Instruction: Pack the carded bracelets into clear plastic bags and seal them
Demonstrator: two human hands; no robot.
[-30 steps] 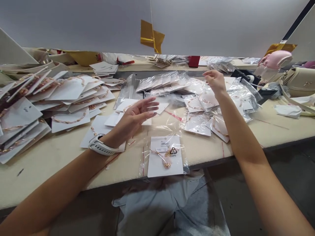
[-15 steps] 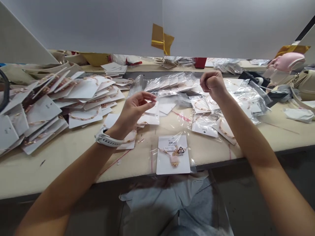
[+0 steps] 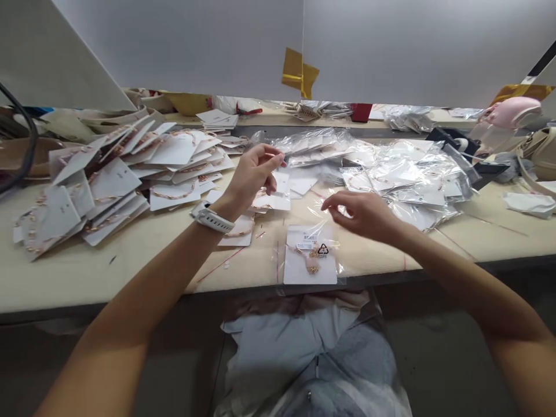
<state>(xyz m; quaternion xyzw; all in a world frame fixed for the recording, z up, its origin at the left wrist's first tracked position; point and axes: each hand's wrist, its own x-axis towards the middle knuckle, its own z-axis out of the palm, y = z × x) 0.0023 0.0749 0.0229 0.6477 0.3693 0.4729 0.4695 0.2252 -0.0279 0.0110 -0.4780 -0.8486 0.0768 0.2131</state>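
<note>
My left hand [image 3: 252, 176] is raised above the table, its fingertips close together near loose white cards [image 3: 273, 200] and clear bags; nothing held shows between them. A white sports watch [image 3: 209, 219] circles that wrist. My right hand [image 3: 360, 214] hangs just above the front of the table, fingers loosely spread and empty, beside a clear plastic bag [image 3: 311, 255]. That bag holds a white card with a gold chain and pink charm. A few loose cards [image 3: 237, 234] lie under my left forearm.
Left of my hands, a heap of white cards with gold-and-pink bracelets [image 3: 117, 185] covers the cream table [image 3: 87, 278]. Bagged cards [image 3: 403, 179] are piled on the right. A pink item [image 3: 512, 113] and beige handbag [image 3: 541, 153] sit far right; my grey-clad lap lies below.
My right hand has dropped from the far bags to the front of the table, opening from a fist. My left hand has shifted slightly right, and the view has turned left.
</note>
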